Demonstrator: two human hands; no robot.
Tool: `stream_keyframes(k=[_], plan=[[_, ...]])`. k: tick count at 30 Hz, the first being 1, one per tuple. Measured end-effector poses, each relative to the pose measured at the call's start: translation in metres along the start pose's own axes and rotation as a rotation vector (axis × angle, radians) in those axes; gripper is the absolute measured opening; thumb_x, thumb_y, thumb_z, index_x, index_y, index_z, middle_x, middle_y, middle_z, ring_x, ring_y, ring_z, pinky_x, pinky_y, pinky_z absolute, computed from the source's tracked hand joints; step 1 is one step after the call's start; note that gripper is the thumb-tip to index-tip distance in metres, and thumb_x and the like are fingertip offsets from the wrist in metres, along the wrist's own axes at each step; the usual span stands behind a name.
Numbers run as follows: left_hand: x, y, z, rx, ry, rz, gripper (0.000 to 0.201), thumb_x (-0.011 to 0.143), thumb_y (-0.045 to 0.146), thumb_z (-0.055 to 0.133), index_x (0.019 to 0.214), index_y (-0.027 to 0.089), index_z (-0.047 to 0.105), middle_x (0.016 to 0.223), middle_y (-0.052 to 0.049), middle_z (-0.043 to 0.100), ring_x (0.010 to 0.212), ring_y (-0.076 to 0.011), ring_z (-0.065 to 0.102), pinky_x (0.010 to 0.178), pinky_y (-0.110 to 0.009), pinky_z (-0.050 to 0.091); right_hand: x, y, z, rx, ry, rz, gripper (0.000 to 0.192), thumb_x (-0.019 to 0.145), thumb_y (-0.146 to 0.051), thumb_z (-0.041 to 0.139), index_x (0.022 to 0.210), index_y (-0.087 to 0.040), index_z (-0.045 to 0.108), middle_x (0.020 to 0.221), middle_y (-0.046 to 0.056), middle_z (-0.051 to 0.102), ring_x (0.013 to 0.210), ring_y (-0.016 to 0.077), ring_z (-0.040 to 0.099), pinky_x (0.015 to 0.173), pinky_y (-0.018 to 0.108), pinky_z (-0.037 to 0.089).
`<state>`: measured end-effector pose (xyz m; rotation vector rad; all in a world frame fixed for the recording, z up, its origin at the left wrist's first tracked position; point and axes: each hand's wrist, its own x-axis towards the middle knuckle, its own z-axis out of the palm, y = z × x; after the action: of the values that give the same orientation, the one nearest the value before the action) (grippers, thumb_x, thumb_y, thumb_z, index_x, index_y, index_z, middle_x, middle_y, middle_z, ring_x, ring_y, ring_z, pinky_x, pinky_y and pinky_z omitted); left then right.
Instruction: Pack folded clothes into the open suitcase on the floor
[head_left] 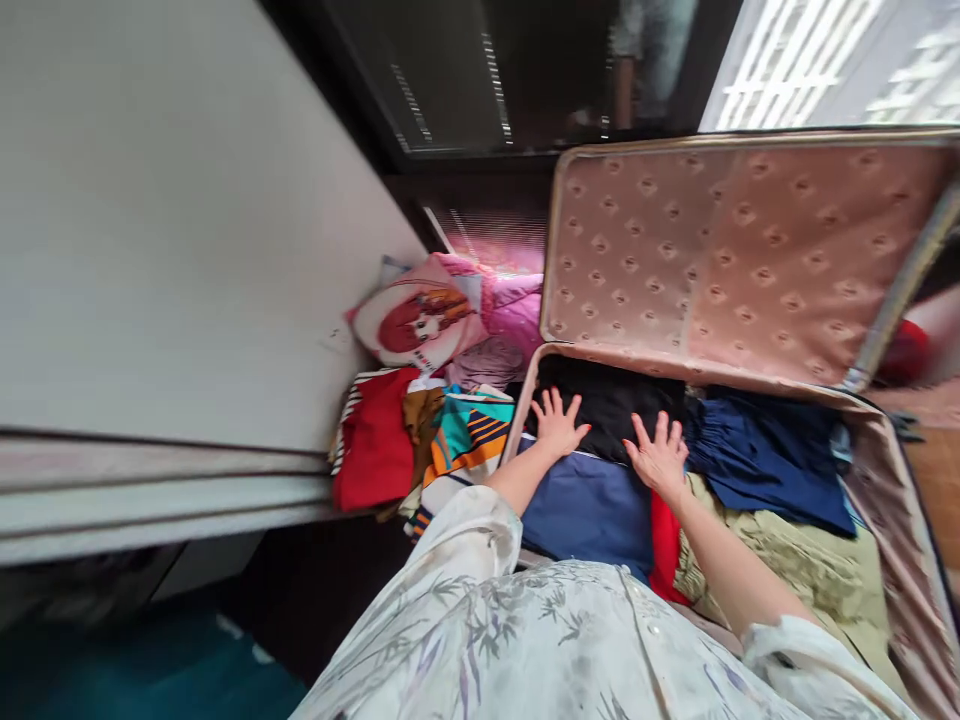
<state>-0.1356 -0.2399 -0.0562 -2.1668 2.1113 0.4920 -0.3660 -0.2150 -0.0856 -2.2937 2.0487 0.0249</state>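
Observation:
Both palms rest on clothes inside an open suitcase (529, 395). My left hand (556, 424), fingers spread, lies on a folded black garment (600, 395) near the case's left wall. My right hand (658, 456), also spread, presses on the same black garment at its right side. Below the hands lies a folded blue garment (589, 510), with a strip of red cloth (664, 545) beside it. To the right sit a navy garment with a gathered waist (772, 455) and khaki clothing (802, 560).
The suitcase lid (720, 250), lined in patterned pink, stands raised at the back. Left of the case are a red folded garment (379, 435), a multicoloured striped garment (469, 430) and a pink cushion with a cartoon face (420, 315). A white wall (187, 220) rises at left.

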Motion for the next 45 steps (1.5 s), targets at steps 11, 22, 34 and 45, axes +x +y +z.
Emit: stream_keyframes(k=[11, 22, 34, 45], plan=[[-0.222, -0.043, -0.042, -0.445, 0.39, -0.01, 0.041, 0.09, 0.03, 0.068, 0.131, 0.024, 0.068, 0.155, -0.014, 0.047, 0.143, -0.0318, 0.047, 0.119, -0.054, 0.04, -0.002, 0.007, 0.008, 0.161, 0.084, -0.051, 0.069, 0.102, -0.061, 0.024, 0.162, -0.029, 0.036, 0.169, 0.022, 0.016, 0.151, 0.0522, 0.017, 0.102, 0.075, 0.033], [-0.318, -0.224, 0.0, -0.767, 0.8, -0.743, 0.019, 0.089, 0.02, 0.057, 0.098, 0.016, 0.072, 0.101, -0.01, 0.066, 0.084, -0.0196, 0.073, 0.076, -0.036, 0.063, -0.01, -0.002, -0.03, 0.129, -0.004, -0.072, 0.07, 0.099, -0.059, 0.026, 0.155, -0.023, 0.048, 0.154, 0.023, 0.043, 0.146, 0.0473, 0.031, 0.103, 0.07, 0.035], [-0.262, -0.227, 0.001, -0.355, 0.347, -0.203, 0.085, 0.071, 0.036, 0.087, 0.146, 0.022, 0.05, 0.145, -0.016, 0.052, 0.127, -0.0368, 0.055, 0.105, -0.053, 0.047, -0.015, -0.22, -0.094, 0.186, 0.074, -0.506, 0.062, 0.097, -0.044, 0.049, 0.156, -0.029, 0.038, 0.152, 0.019, 0.048, 0.137, 0.038, 0.043, 0.101, 0.057, 0.044], [-0.252, -0.239, 0.002, -0.33, 0.314, -0.368, 0.061, 0.078, 0.046, 0.083, 0.128, 0.019, 0.061, 0.124, -0.013, 0.056, 0.116, -0.0337, 0.054, 0.098, -0.047, 0.044, 0.055, -0.322, -0.104, -0.047, -0.325, -0.389, 0.096, 0.083, -0.049, 0.073, 0.16, -0.015, 0.027, 0.137, 0.023, 0.06, 0.129, 0.0373, 0.053, 0.104, 0.048, 0.036]])
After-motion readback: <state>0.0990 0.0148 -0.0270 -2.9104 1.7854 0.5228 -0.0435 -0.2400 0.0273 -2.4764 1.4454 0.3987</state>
